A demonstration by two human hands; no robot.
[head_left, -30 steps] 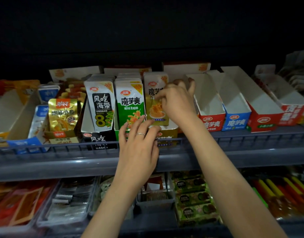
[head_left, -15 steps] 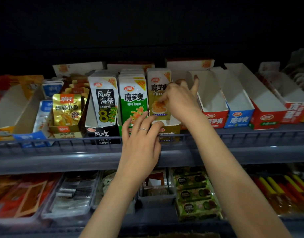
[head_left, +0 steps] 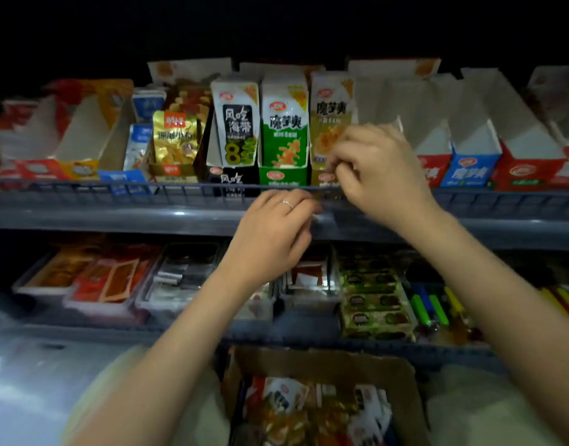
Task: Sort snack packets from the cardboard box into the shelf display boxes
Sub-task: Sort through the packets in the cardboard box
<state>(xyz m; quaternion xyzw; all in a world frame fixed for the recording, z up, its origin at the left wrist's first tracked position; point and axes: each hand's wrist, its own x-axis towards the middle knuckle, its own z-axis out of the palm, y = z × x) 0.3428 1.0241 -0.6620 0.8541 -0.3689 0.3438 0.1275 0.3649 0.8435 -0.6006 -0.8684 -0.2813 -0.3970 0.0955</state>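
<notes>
Snack packets, glossy and crumpled in red, white and orange, lie jumbled in an open brown cardboard box at 6 o'clock, between the person's forearms. More stand upright in the display boxes along the upper shelf at 12 o'clock: a shiny gold packet, a white-and-black packet, a white-and-green packet in a green display box, and a white-and-yellow packet, side by side and touching.

The hands are apart. The right hand hangs at 1 o'clock, its fingers curled against the yellow packet's lower right corner; blur hides whether they pinch it. The left hand, wearing a thin ring, sits just below at the centre, in front of the shelf's grey wire rail, its fingers curled inward with nothing visible in them.

At 2 o'clock, a red display box and a blue display box show bare, slanted white card walls. On the lower shelf, clear plastic trays hold flat foil sachets.
</notes>
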